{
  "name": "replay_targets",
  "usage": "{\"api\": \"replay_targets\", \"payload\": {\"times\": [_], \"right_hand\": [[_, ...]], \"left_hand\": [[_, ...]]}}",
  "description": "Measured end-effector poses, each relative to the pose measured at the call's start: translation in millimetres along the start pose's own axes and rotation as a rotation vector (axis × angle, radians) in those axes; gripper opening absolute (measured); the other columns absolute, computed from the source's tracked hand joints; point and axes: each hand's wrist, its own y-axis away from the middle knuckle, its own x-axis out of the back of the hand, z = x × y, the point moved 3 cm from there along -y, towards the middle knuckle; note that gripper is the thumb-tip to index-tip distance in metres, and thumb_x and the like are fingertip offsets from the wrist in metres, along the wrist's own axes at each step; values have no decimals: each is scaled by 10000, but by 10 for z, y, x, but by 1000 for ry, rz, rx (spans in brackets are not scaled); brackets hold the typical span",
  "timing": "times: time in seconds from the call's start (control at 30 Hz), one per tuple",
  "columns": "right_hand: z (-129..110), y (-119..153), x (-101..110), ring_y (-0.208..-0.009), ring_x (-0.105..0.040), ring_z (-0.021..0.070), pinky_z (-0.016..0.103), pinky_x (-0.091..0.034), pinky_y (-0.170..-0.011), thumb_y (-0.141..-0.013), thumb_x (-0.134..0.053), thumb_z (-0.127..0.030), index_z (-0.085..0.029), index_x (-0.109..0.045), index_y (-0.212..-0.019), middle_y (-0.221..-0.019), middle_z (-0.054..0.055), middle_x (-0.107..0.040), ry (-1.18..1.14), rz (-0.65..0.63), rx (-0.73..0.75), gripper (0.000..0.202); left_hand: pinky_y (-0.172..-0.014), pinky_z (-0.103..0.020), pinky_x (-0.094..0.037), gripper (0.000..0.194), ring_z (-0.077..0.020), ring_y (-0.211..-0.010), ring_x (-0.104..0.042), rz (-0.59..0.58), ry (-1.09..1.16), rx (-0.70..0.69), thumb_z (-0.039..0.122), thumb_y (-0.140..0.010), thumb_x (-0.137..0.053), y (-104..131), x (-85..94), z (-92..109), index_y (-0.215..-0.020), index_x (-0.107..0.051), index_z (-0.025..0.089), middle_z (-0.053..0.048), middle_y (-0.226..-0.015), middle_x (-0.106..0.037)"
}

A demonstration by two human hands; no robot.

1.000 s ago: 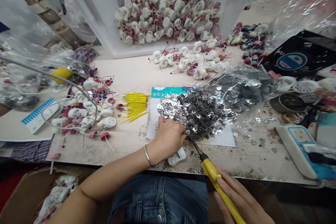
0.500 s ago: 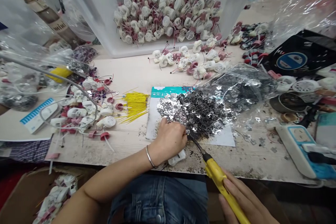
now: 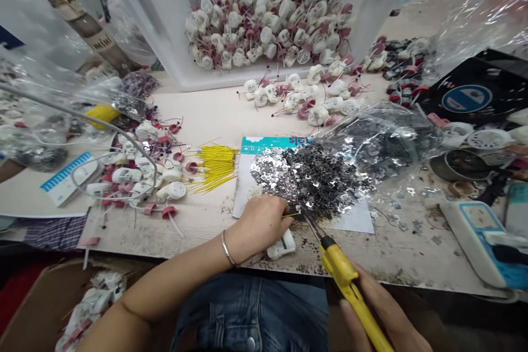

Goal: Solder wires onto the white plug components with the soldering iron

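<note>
My left hand is closed at the near edge of a heap of small metal pieces, pinching a thin yellow wire. My right hand is wrapped round the yellow handle of a soldering iron, whose tip points at the heap, close to the wire's end. The heap lies on a white and teal sheet. Left of the sheet is a bundle of yellow wires. A white plastic part sits just below my left hand.
A large translucent bin of white and pink parts stands at the back. Loose parts and a looping cable lie left. To the right are a plastic bag of metal pieces, a round tin, a black fan and a power strip.
My left hand has shifted slightly left and down, and the yellow wire now shows beyond its fingers. The iron's tip remains beside the heap.
</note>
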Motion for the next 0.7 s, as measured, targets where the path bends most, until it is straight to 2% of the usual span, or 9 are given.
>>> {"api": "replay_targets", "payload": {"times": [0.07,0.13,0.33,0.47,0.57,0.7], "right_hand": [[-15,-1,59,-906,-695,186,276,-560,-723,-784,-659,-128,-180,-647,-1034,-1115,26,-687,3,9,3,255],[-1,13,81,-888,-698,185,281,-557,-700,-784,-662,-133,-180,-655,-990,-1115,28,-689,1,4,-11,212],[73,17,12,-874,-707,190,273,-587,-721,-780,-634,-81,-176,-639,-1160,-1070,41,-703,49,-8,152,391],[54,-25,32,-905,-706,199,280,-603,-740,-782,-638,-76,-194,-601,-1225,-1108,59,-691,103,-160,262,460],[52,-56,77,-927,-702,200,286,-606,-757,-782,-634,-57,-215,-575,-1258,-1106,55,-691,109,-179,255,505],[46,-65,75,-920,-701,192,270,-592,-769,-782,-623,-47,-171,-568,-1266,-1121,78,-680,94,-187,298,502]], "left_hand": [[-623,-282,-470,178,-200,-682,-639,14,-7,-13,278,-831,-566,-55,-41,4,-749,-674,164,-61,-696,-683],[-618,-288,-475,189,-206,-676,-644,44,-28,-32,253,-832,-535,-97,-71,12,-745,-679,169,-62,-692,-687],[-603,-307,-485,223,-215,-648,-651,91,-61,-51,211,-811,-481,-109,-93,45,-688,-663,178,-62,-672,-689],[-599,-317,-489,227,-220,-642,-652,93,-59,-53,220,-807,-473,-105,-107,60,-679,-656,177,-64,-669,-689],[-595,-314,-486,221,-220,-639,-651,102,-58,-51,215,-799,-473,-110,-121,63,-680,-655,177,-64,-666,-687],[-604,-302,-481,209,-212,-651,-649,89,-56,-37,215,-795,-485,-119,-140,69,-700,-666,171,-69,-673,-686]]}}
